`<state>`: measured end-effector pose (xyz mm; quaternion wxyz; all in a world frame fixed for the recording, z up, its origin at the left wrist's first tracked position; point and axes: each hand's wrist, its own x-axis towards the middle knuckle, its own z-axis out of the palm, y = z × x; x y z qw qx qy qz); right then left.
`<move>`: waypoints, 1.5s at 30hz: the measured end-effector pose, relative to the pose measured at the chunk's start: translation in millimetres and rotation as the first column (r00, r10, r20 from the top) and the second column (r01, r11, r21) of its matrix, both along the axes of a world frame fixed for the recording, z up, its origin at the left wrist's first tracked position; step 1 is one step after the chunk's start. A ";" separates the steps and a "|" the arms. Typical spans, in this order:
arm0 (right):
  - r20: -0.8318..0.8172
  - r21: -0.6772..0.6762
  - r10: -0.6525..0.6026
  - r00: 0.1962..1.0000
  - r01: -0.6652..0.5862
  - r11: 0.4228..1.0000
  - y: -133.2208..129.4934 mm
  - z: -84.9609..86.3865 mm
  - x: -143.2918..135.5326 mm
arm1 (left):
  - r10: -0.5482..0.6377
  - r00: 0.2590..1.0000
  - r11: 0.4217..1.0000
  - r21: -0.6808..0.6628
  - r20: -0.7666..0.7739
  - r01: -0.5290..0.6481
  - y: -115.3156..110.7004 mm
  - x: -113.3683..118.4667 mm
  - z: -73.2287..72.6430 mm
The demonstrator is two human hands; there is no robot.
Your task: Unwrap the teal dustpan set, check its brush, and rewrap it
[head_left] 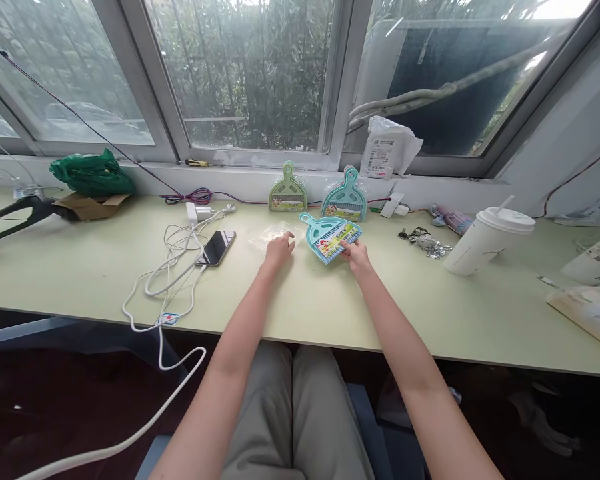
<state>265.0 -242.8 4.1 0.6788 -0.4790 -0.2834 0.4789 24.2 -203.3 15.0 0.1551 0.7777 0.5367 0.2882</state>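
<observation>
My right hand (356, 256) grips the lower right edge of a teal dustpan-and-brush set (330, 235) with a colourful label, its handle pointing to the upper left. My left hand (280, 249) is at a clear plastic wrapper (267, 235) on the table, its fingers curled; whether they pinch the film is too small to tell. Behind them, a green dustpan set (287, 193) and another teal dustpan set (345, 199) lean upright against the window ledge, both in clear wrapping.
On the green table (105, 280), a phone (217, 248) and tangled white cables (173, 267) lie to the left, with a green bag (93, 175) on a cardboard box (93, 205) beyond. To the right are keys (420, 235), a lidded white cup (485, 241) and a packet (590, 307).
</observation>
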 end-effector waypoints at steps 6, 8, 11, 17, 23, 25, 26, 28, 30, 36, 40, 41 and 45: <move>0.008 0.010 -0.007 1.000 0.007 1.000 -0.5 1.0 5.1 | 0.069 0.994 0.996 -0.044 -0.082 -0.073 5.3 -10.1 -2.1; 0.014 0.005 -0.019 1.000 0.019 1.000 -1.5 2.1 6.9 | 0.006 0.986 0.999 -0.047 -0.165 -0.014 7.5 -18.2 -0.7; 0.017 0.005 -0.037 0.999 0.037 0.999 -3.5 3.9 9.1 | -0.006 0.974 1.000 0.021 -0.227 0.011 8.4 -27.9 4.5; -0.004 0.027 -0.038 0.999 0.038 0.999 -5.4 7.3 11.1 | 0.200 0.979 0.961 0.203 -0.026 -0.191 0.7 -10.4 7.0; 0.033 0.035 -0.011 0.999 0.010 0.999 -6.6 11.6 9.7 | -0.260 0.952 0.965 -0.004 0.161 0.264 -7.7 12.1 -3.7; 0.054 0.040 0.007 0.998 -0.009 0.999 -7.1 12.5 8.9 | -0.211 0.976 0.977 -0.009 0.049 0.212 -7.8 8.1 -1.8; 0.068 0.040 0.016 0.998 -0.019 0.999 -7.3 12.9 8.4 | -0.156 0.987 0.988 -0.004 -0.032 0.156 -7.7 5.7 -0.2; 0.094 0.033 0.041 0.995 -0.045 0.998 -7.9 13.7 7.2 | -0.023 0.987 0.999 0.031 -0.157 0.028 -7.6 2.8 2.0; 0.117 0.018 0.078 0.990 -0.081 0.997 -8.5 14.8 6.0 | 0.074 0.980 0.995 0.083 -0.183 -0.059 -8.3 3.8 1.6; 0.156 -0.058 0.166 0.974 -0.159 0.986 -10.3 20.9 8.0 | 0.098 0.966 0.992 0.100 -0.239 -0.076 -9.3 9.4 -4.9; 0.152 -0.130 0.138 0.979 -0.118 0.984 -11.9 24.9 15.8 | 0.066 0.949 0.998 0.021 -0.308 -0.063 -8.1 6.3 -3.8; 0.151 -0.143 0.125 0.981 -0.104 0.984 -12.5 25.9 17.9 | 0.059 0.944 0.998 0.009 -0.325 -0.059 -7.8 5.7 -3.3; 0.165 -0.160 0.052 0.985 -0.026 0.987 -15.0 29.7 22.3 | 0.081 0.893 0.996 0.011 -0.442 -0.084 -6.4 5.4 -2.0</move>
